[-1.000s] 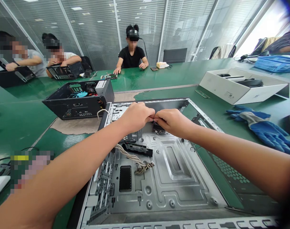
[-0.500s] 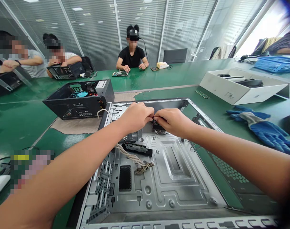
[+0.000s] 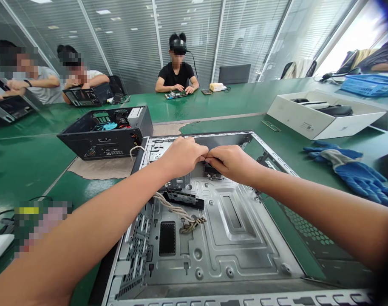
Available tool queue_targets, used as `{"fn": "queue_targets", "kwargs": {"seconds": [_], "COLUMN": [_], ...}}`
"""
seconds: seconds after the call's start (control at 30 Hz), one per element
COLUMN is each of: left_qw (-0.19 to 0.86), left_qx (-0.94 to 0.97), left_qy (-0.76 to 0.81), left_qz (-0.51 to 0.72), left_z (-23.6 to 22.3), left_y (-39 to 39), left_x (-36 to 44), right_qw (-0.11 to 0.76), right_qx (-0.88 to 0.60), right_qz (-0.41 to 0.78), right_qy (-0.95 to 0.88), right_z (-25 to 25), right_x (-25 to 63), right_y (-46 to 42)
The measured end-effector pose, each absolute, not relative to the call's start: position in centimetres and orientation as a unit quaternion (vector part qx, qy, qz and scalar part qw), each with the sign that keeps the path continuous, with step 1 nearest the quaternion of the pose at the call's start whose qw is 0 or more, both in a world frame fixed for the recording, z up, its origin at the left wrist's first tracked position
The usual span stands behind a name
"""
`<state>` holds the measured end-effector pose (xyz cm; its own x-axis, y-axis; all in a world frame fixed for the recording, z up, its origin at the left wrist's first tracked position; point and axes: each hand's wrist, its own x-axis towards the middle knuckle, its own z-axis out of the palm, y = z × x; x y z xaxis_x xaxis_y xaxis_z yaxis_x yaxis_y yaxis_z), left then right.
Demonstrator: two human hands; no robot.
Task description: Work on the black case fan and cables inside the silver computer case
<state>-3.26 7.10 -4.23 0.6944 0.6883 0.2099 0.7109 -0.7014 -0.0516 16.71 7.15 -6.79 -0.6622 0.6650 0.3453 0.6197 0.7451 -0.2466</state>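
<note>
An opened metal computer case (image 3: 260,255) lies in front of me, its bare inner panel facing up. Over its far part, my left hand (image 3: 185,156) and my right hand (image 3: 229,162) meet with fingertips pinched together. Whatever they pinch is too small or hidden to name. Just below my right hand sits a small black part (image 3: 210,171), partly covered by the fingers. A black drive-like part (image 3: 185,199) rests inside the case on the left. Beside it runs a twisted beige cable (image 3: 177,209), its bundled end lying on the panel.
Another black computer case (image 3: 114,142) with parts inside stands at the far left. To the right are a white box (image 3: 321,117), blue gloves (image 3: 356,174) and a small memory-module-like board (image 3: 271,126). Several people work across the green table (image 3: 232,104).
My hands stay almost in place, with the left fingers shifted slightly toward the right hand. Across the table, a person's hands and a circuit board have moved a little to the right.
</note>
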Motion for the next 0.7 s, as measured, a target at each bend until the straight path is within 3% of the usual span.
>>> {"fn": "queue_targets", "kwargs": {"seconds": [0.7], "left_qw": [0.071], "left_qx": [-0.914], "left_qy": [-0.382], "left_qz": [-0.116], "left_z": [-4.07], "left_y": [7.0], "left_x": [-3.24], "right_qw": [0.214], "right_qx": [-0.354], "right_qz": [0.059], "right_qy": [-0.909], "right_z": [-6.62], "right_x": [16.6], "right_y": [6.94]}}
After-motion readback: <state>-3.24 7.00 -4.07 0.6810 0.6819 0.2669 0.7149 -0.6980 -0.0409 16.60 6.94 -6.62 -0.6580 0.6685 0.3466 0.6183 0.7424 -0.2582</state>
